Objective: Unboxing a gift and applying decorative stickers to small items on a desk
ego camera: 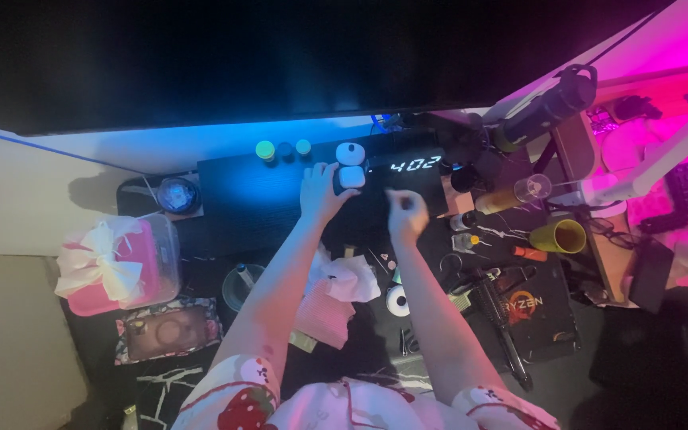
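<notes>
Centrally, a small white two-part figure, rounded head over rounded body, stands upright at the back of the dark tabletop, just left of a glowing digital clock display. Left hand: raised beside the figure, fingers touching its left side and curled loosely about it; whether they grip it cannot be told. Right hand: held in the air near the figure and below the clock, fingers drawn in together into a loose fist, holding nothing that can be seen. Behind the figure's left: three small round caps, green and dark, in a row. Between the forearms: crumpled white and pink tissue or cloth, with a small white roll just beside it. Far left: clear lidded box with pink contents and a white bow; round glass object behind it. Right: yellow cup, clear tumbler, dark box with an orange ring mark, dark bottle lying tilted.
</notes>
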